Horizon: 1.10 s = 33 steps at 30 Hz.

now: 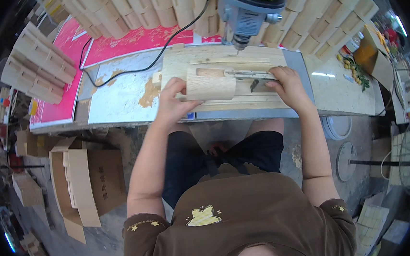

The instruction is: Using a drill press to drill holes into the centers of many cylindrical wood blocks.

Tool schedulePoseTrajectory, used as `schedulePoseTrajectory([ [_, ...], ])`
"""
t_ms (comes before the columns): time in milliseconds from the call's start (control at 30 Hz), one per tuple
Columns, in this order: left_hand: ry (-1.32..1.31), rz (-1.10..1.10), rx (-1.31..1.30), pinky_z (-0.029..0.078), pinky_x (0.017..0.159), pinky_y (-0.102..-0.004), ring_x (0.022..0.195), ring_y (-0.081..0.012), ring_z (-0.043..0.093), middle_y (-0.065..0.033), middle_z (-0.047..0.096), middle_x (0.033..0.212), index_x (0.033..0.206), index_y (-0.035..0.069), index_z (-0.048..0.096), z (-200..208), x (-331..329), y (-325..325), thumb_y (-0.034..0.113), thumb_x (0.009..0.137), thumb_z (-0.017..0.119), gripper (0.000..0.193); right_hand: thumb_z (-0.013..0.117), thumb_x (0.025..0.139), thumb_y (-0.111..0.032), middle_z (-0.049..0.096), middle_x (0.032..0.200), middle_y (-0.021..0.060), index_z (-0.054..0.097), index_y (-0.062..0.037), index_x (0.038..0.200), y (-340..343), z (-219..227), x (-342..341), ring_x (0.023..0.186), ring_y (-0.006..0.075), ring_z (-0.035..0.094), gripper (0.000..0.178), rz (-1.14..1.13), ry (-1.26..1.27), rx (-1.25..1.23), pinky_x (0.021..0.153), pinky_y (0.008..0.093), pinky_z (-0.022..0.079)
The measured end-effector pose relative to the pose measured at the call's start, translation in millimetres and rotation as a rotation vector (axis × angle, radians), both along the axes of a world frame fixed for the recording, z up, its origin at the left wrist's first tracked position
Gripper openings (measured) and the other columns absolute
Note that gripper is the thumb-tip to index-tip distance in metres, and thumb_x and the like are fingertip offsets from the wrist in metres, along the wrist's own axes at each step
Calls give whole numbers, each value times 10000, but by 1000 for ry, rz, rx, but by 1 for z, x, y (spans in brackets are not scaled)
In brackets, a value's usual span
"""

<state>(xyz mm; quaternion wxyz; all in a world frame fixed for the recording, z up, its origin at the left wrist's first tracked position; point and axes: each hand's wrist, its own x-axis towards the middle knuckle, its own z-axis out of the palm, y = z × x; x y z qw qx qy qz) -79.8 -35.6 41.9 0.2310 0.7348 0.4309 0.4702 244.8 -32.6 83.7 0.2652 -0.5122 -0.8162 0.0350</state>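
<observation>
A pale wooden block (210,89) with a rounded face and a slot cut in it lies on a wooden board (176,60) at the front of the bench. My left hand (171,101) grips the block's left end, thumb below and fingers above. A narrow metal bar (249,74) with a dark bracket reaches over the block's right end. My right hand (288,87) is closed around the right end of this bar, and whether it is a clamp I cannot make out. Behind the block, the drill press chuck (241,41) hangs over the board with its bit apart from the wood.
Stacked wooden blocks (159,6) line the back of the bench, with more stacks (36,62) at left and at right (321,13). A black cable (160,47) crosses the bench. An open cardboard box (81,178) stands on the floor at left; a white bucket (338,126) is at right.
</observation>
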Motion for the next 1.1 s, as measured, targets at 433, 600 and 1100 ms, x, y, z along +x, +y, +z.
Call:
schedulePoseTrajectory([
  [433, -643, 364, -838, 320, 337, -194, 375, -51, 411, -10, 517, 532, 716, 11, 588, 65, -54, -49, 304, 750, 738, 331, 725, 672, -173, 588, 842, 85, 582, -62, 902, -26, 1, -43, 873, 294, 547, 292, 82, -9, 51, 844, 421, 367],
  [600, -490, 328, -900, 281, 337, -208, 371, -46, 382, -3, 493, 505, 656, 5, 588, 53, -32, -48, 336, 743, 750, 379, 721, 677, -178, 587, 847, 80, 578, -68, 900, -22, 0, -42, 877, 284, 546, 286, 88, -11, 31, 851, 420, 368],
  [1100, -551, 291, -949, 314, 326, -196, 365, -52, 392, -15, 509, 532, 733, -31, 594, 32, -9, -38, 434, 772, 720, 483, 713, 682, -195, 581, 823, 82, 575, -68, 891, -23, -2, -36, 846, 285, 545, 280, 50, -33, 78, 825, 407, 376],
])
